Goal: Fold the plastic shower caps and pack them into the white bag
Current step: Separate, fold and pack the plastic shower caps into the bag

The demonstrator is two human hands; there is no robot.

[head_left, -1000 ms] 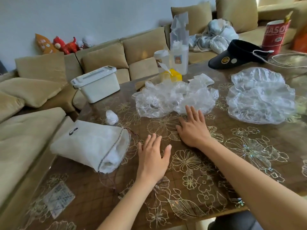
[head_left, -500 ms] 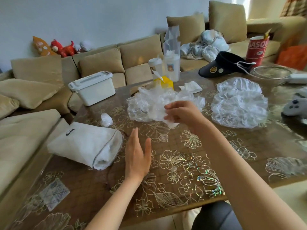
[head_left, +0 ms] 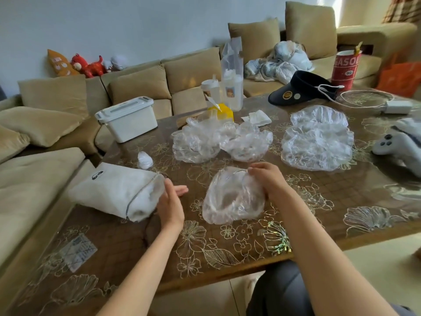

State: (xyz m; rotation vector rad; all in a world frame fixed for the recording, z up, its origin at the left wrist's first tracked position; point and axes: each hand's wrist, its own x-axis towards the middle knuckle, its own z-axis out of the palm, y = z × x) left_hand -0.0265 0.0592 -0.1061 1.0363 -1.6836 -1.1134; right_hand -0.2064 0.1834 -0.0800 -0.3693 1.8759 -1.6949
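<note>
Sofa cushions (head_left: 141, 83) ringed the floral bench (head_left: 250, 242). Your right hand (head_left: 271, 181) pinched the far rim of a clear shower cap (head_left: 230, 199) lying lengthwise toward you; your left hand (head_left: 170, 204) hovered open between it and the mouth of the white bag (head_left: 109, 190)

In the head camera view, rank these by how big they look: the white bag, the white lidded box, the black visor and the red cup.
1. white bag
2. white lidded box and black visor: roughly alike, and the visor lies farther away, so unranked
3. red cup, smallest
</note>
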